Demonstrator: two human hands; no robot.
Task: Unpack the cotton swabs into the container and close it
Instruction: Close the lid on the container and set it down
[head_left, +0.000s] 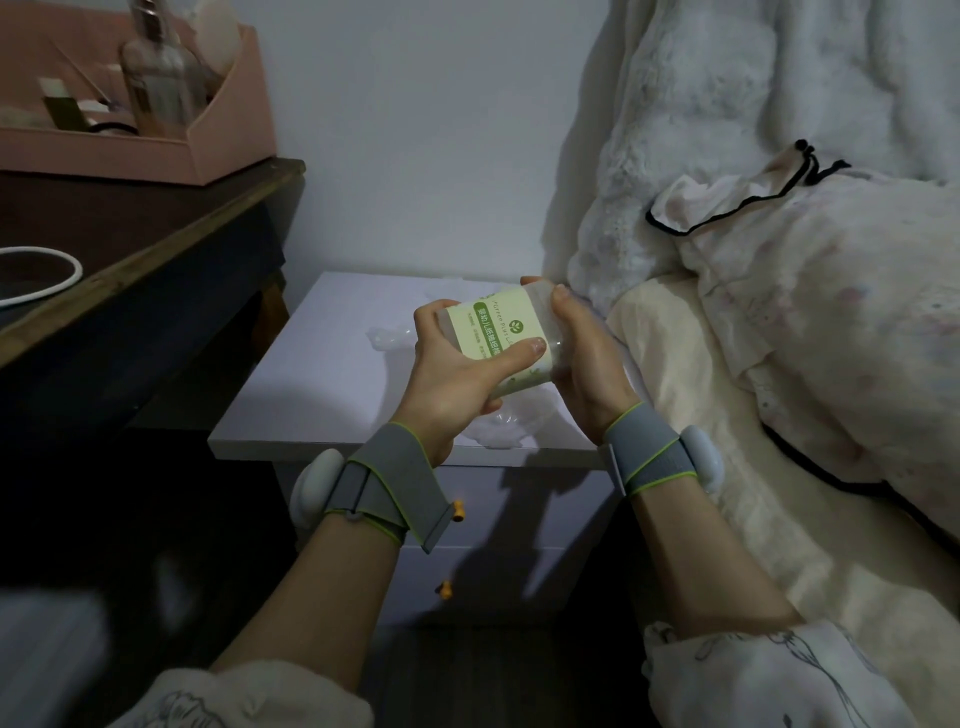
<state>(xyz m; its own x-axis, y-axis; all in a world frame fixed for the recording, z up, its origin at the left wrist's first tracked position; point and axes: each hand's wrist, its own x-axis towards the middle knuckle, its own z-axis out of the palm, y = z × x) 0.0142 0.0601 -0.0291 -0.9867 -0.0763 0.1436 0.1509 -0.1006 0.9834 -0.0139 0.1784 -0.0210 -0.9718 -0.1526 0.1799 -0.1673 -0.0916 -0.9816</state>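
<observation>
clear glossy plastic container (498, 332) with matt paper label; smooth matt nightstand (311, 374); fluffy blanket (727, 104).

- Two hands (457, 374) (582, 364)
- One labelled container (498, 332)
- Two grey wrist straps (395, 488) (654, 457)
- One pink organiser box (208, 124)
- Two orange drawer knobs (457, 512) (443, 590)
</observation>
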